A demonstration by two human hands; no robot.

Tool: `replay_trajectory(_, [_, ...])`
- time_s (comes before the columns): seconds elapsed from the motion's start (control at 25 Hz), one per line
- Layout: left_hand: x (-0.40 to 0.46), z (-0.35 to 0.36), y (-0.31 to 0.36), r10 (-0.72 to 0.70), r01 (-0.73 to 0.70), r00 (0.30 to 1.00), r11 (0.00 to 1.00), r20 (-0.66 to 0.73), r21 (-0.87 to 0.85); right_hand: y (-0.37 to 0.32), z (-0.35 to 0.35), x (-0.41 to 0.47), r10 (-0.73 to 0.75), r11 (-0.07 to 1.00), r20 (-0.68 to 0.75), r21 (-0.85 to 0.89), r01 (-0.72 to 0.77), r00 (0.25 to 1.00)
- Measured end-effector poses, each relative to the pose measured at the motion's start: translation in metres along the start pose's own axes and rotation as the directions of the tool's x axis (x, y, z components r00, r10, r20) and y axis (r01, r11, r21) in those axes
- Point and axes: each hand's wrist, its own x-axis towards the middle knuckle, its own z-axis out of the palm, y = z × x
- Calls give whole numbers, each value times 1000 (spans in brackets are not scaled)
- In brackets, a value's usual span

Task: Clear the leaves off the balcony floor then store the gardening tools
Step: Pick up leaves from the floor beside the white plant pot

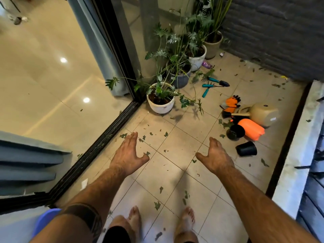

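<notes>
The balcony floor [177, 148] is a tiled strip, closed by the dark door track [98, 146] on one side and a pale ledge [298, 137] on the other. The widest free tiles lie between the track and the ledge, just before the bare feet.

A row of potted plants [178, 67] stands along the glass beyond the track's far end, the last pots partly hidden by foliage. Beside the ledge lie a beige watering can [263, 114], an orange sprayer [251, 128], orange gloves [231, 102] and two black pots [246, 148]. The teal hand tools [213, 84] rest between these and the plants; their heads are hard to make out, perhaps a trowel and a rake.

Small green leaves [157, 205] are scattered over the whole floor, some in the track.

The left hand [128, 153] and the right hand [214, 155] hover above the free tiles, fingers spread and relaxed, holding nothing.
</notes>
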Motion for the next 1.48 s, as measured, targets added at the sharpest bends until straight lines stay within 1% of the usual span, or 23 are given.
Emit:
replay_trajectory(0.08, [20, 33, -7, -13, 12, 1000, 999, -14, -38, 12, 30, 27, -7, 1000, -15, -16, 7, 1000])
replay_trajectory(0.24, [71, 107, -44, 1, -2, 1000, 999, -9, -45, 29, 99, 89, 8, 1000, -5, -28, -8, 1000])
replay_trajectory(0.4, [146, 204, -117, -17, 16, 1000, 998, -22, -60, 45, 197, 176, 8, 999, -34, -49, -10, 999])
replay_trajectory(0.6, [236, 345, -212, -142, 135, 989, 984, -48, -118, 88, 329, 292, 55, 995, -109, -81, -64, 993])
replay_trajectory(0.68, [268, 399, -249, -177, 167, 983, 975, -56, -146, 111, 383, 338, 48, 995, -104, -80, -57, 993])
replay_trajectory(0.8, [299, 456, -303, -220, 215, 974, 973, -54, -87, 146, 457, 393, 75, 994, -79, -77, -81, 994])
replay_trajectory(0.88, [309, 475, -333, -253, 252, 966, 967, -59, -34, 165, 497, 414, 100, 993, -88, -53, -105, 991])
replay_trajectory(0.96, [317, 490, -361, -302, 301, 951, 953, -71, -25, 161, 527, 423, 60, 997, -60, -35, -63, 996])
replay_trajectory(1.04, [318, 498, -374, -343, 342, 939, 939, -29, -43, 133, 542, 414, -19, 999, -35, -40, 17, 999])
replay_trajectory(1.12, [316, 500, -377, -356, 355, 934, 933, -3, -61, 98, 555, 401, -125, 991, 5, -49, 126, 992])
replay_trajectory(1.24, [323, 496, -383, -350, 347, 936, 936, -46, -65, 53, 571, 397, -272, 962, 44, -14, 272, 961])
replay_trajectory(1.32, [323, 496, -395, -445, 435, 891, 894, -93, -109, 29, 584, 398, -312, 950, 67, -8, 314, 948])
replay_trajectory(1.4, [327, 498, -411, -554, 540, 830, 827, -61, -160, 12, 595, 399, -336, 942, 70, -6, 337, 939])
replay_trajectory(1.44, [328, 500, -416, -588, 577, 809, 802, -33, -155, 4, 600, 398, -345, 938, 74, 1, 346, 936])
replay_trajectory(1.48, [330, 503, -419, -598, 589, 801, 795, -25, -144, 0, 604, 395, -360, 933, 79, 13, 361, 929])
